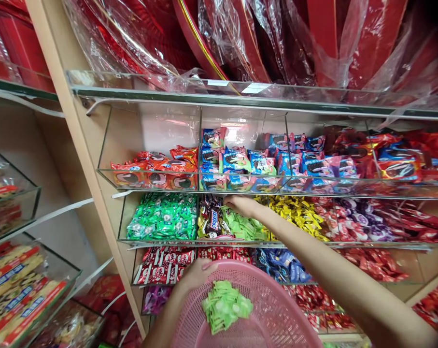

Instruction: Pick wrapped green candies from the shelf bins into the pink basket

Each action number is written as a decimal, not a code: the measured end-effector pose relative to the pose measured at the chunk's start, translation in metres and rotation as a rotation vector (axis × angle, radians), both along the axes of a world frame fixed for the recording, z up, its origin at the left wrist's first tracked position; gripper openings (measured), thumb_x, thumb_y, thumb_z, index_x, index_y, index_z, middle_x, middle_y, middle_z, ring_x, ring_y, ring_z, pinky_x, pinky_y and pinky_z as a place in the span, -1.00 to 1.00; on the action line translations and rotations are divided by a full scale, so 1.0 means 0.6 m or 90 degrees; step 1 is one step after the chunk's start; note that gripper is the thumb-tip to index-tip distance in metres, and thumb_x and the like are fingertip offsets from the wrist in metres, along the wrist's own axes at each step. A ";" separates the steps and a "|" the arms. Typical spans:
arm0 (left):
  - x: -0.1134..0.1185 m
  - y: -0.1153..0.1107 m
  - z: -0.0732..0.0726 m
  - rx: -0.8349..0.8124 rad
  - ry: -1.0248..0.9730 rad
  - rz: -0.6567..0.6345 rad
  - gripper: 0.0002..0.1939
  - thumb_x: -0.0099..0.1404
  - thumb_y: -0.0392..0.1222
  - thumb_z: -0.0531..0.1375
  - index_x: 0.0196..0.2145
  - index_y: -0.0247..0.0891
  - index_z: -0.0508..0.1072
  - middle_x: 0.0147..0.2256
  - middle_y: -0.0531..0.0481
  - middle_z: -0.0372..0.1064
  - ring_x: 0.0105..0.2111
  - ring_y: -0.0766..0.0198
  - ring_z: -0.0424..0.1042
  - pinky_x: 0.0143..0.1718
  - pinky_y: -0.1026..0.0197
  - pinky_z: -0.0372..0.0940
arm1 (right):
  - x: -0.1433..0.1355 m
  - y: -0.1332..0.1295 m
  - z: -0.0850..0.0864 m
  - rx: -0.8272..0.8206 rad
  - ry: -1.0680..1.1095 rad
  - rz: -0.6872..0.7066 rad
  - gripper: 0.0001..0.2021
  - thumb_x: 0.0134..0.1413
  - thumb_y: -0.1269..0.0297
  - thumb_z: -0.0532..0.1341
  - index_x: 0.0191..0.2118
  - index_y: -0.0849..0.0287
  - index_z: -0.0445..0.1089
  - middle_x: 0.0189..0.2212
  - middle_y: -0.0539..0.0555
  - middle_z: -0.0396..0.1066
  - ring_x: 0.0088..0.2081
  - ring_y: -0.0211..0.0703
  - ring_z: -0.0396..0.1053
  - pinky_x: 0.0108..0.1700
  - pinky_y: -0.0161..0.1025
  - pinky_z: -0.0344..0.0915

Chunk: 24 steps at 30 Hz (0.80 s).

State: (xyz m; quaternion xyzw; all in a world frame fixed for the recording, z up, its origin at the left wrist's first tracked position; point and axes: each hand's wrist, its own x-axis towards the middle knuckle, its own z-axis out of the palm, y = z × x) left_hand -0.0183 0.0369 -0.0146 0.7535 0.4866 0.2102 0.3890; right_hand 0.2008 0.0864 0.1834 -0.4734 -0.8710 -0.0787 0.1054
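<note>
My left hand (199, 271) is closed around the left rim of a pink plastic basket (284, 309). A small heap of light green wrapped candies (226, 307) lies in the basket. Stretched over a glass-fronted shelf compartment, my right hand (243, 207) is just above more light green wrapped candies (246, 226). Its fingers are curled together, and whatever they may hold is hidden. Dark Snickers packets (214, 220) lie immediately left of that hand. Yellow wrapped candies (294, 212) fill the space to its right.
Green packets (164, 217) fill the compartment at the left. Above, a glass shelf holds red snack packets (157, 169) and blue cookie packets (236, 164). Red and white packets (168, 266) and blue candies (282, 265) sit lower down. A wooden upright (77, 145) stands left.
</note>
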 end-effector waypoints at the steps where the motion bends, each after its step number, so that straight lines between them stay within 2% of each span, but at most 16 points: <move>1: 0.001 0.000 -0.001 0.002 0.002 -0.001 -0.47 0.12 0.31 0.02 -0.55 -0.26 0.34 -0.62 0.16 0.07 -0.54 0.39 0.06 -0.46 0.33 -0.06 | 0.003 -0.007 0.004 0.008 -0.014 -0.012 -0.76 0.16 0.43 0.00 -0.32 0.14 0.42 -0.32 0.06 0.46 -0.35 -0.20 0.34 -0.32 -0.33 0.16; 4: 0.001 0.001 -0.005 0.000 -0.003 -0.001 -0.46 0.12 0.31 0.02 -0.56 -0.27 0.33 -0.62 0.16 0.07 -0.53 0.39 0.06 -0.46 0.33 -0.05 | 0.016 -0.033 0.014 0.026 -0.031 -0.041 -0.77 0.20 0.39 -0.01 -0.27 0.13 0.41 -0.31 0.06 0.46 -0.35 -0.20 0.34 -0.35 -0.34 0.14; 7: -0.001 0.002 -0.009 -0.007 -0.008 0.001 -0.45 0.11 0.34 0.03 -0.56 -0.27 0.33 -0.62 0.16 0.07 -0.53 0.38 0.07 -0.46 0.32 -0.05 | 0.026 -0.060 0.015 0.056 -0.013 -0.052 -0.76 0.21 0.40 0.00 -0.15 0.12 0.39 -0.23 0.09 0.46 -0.26 -0.17 0.37 -0.29 -0.32 0.17; 12: -0.001 0.001 -0.016 -0.015 0.000 0.003 -0.43 0.11 0.36 0.01 -0.52 -0.26 0.34 -0.60 0.15 0.11 -0.52 0.38 0.10 -0.45 0.33 -0.04 | 0.027 -0.096 -0.007 0.084 -0.052 -0.086 -0.78 0.21 0.43 0.01 -0.16 0.20 0.39 -0.25 0.17 0.44 -0.20 -0.10 0.36 -0.21 -0.27 0.21; 15: 0.001 0.000 -0.019 -0.016 0.005 0.001 -0.44 0.11 0.36 0.01 -0.50 -0.26 0.36 -0.59 0.15 0.14 -0.50 0.37 0.12 -0.44 0.34 -0.02 | 0.025 -0.100 -0.020 0.062 -0.041 -0.069 -0.79 0.20 0.42 0.04 -0.17 0.22 0.40 -0.27 0.18 0.43 -0.20 -0.11 0.35 -0.20 -0.26 0.22; 17: 0.002 -0.002 -0.021 -0.019 -0.002 -0.001 -0.44 0.11 0.36 0.01 -0.49 -0.26 0.37 -0.58 0.15 0.16 -0.49 0.37 0.13 -0.44 0.34 -0.01 | 0.024 -0.097 -0.024 0.048 -0.007 -0.047 -0.79 0.21 0.35 0.05 -0.16 0.22 0.41 -0.25 0.17 0.43 -0.19 -0.11 0.35 -0.18 -0.26 0.22; 20: 0.003 -0.003 -0.020 -0.014 -0.018 -0.001 -0.44 0.11 0.36 0.01 -0.50 -0.26 0.36 -0.58 0.14 0.16 -0.49 0.36 0.13 -0.43 0.34 0.01 | 0.017 -0.093 -0.024 0.027 0.046 -0.034 -0.71 0.23 0.16 0.05 -0.14 0.20 0.42 -0.23 0.17 0.44 -0.16 -0.09 0.35 -0.13 -0.24 0.22; 24: 0.001 -0.004 -0.016 -0.016 -0.027 -0.001 -0.44 0.10 0.35 0.02 -0.52 -0.27 0.35 -0.58 0.14 0.14 -0.49 0.37 0.12 -0.43 0.33 0.02 | 0.001 -0.094 -0.023 -0.002 0.062 -0.094 -0.61 0.14 -0.01 0.10 -0.09 0.17 0.41 -0.19 0.19 0.44 -0.13 -0.03 0.37 -0.16 -0.23 0.22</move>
